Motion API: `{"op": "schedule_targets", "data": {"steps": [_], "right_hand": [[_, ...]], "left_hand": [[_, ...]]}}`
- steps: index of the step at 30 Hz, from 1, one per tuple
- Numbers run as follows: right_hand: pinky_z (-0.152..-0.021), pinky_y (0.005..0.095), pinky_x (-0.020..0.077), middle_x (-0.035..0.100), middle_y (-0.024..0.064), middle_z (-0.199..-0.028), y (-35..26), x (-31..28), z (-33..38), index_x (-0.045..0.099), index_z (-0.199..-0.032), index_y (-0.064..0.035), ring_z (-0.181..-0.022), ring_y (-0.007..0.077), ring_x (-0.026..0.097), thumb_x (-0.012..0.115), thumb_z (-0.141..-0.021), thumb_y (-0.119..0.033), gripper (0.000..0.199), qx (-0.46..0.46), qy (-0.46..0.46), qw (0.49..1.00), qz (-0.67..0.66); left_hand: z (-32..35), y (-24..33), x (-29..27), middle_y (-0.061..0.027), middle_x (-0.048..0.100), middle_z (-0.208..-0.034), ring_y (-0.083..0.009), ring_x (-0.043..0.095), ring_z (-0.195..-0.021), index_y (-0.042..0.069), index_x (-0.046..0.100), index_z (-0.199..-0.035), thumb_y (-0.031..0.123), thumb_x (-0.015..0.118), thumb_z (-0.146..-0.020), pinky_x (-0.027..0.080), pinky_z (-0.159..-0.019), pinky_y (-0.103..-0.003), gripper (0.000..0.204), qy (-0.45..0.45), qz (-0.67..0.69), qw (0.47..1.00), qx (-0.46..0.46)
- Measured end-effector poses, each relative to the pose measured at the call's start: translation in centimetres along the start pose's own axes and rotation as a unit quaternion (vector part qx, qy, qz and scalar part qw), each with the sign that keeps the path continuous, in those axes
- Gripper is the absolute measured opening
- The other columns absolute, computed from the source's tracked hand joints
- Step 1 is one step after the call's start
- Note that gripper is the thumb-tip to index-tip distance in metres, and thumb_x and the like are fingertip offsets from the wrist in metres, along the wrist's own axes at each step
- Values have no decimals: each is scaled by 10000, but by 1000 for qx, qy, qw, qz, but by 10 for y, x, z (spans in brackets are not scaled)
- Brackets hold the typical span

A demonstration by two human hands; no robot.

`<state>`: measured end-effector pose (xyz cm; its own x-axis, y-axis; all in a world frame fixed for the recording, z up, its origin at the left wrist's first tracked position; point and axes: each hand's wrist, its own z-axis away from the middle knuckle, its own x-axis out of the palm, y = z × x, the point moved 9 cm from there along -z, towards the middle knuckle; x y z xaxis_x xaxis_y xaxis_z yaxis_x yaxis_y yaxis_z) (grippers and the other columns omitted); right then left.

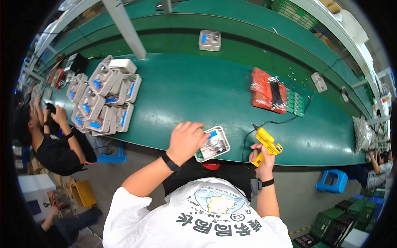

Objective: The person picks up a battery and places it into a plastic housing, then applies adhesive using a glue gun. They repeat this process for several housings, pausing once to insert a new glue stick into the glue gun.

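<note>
At the table's near edge, my left hand (187,140) grips the left side of an open white plastic housing (225,151), with its fingertips at the blue part inside. A round pale part, thin wires and a bit of green circuit board show in the housing; my hand covers its upper left. My right hand (264,158) is closed round the handle of a yellow glue gun (266,140). The gun's dark nozzle points up and to the left, away from the housing, and a black cable (283,120) trails from it across the table.
Similar housings (103,99) are stacked at the left of the green table (186,91). Red bubble-wrap bags (260,93), black leads and green circuit boards (295,103) lie right. One housing (210,40) sits on the far strip. A co-worker (58,144) works at left; a blue stool (333,182) stands right.
</note>
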<state>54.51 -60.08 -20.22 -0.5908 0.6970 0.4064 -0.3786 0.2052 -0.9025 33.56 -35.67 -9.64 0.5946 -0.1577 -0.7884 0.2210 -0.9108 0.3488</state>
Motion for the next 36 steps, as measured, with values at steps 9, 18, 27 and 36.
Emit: {"op": "schedule_targets", "data": {"steps": [9,18,27,36], "right_hand": [[-573,361,538,703,201,-1120,-2,0,1,612,-1151,-12,-618,180,573,587,-1137,-256,245,-20,1,1000,13],[-573,366,539,706,204,-1123,-1,2,4,612,-1150,-10,-621,185,578,589,-1124,-253,245,-25,-1,999,37],[-607,349,567,734,201,-1139,-7,35,22,654,-1183,-6,-678,181,645,637,-1098,-222,233,22,-56,996,61],[-624,271,565,783,62,-1005,-16,126,17,733,-1340,0,-751,99,702,688,-1089,-175,309,52,-165,931,322]], "left_hand": [[13,12,25,-30,787,-978,-247,744,-884,106,787,-786,175,795,-858,585,-658,-411,100,-201,-119,968,-91],[2,10,44,-29,773,-938,-252,774,-981,101,789,-774,109,760,-799,614,-715,-410,39,-297,-144,937,-118],[-12,17,-2,-127,781,-1162,-266,760,-1021,64,732,-968,155,713,-1005,596,-907,-405,100,-58,45,995,68],[46,-40,38,-174,718,-1195,-193,734,-951,-6,468,-1306,190,530,-1186,602,-854,-355,238,152,439,864,-194]]}}
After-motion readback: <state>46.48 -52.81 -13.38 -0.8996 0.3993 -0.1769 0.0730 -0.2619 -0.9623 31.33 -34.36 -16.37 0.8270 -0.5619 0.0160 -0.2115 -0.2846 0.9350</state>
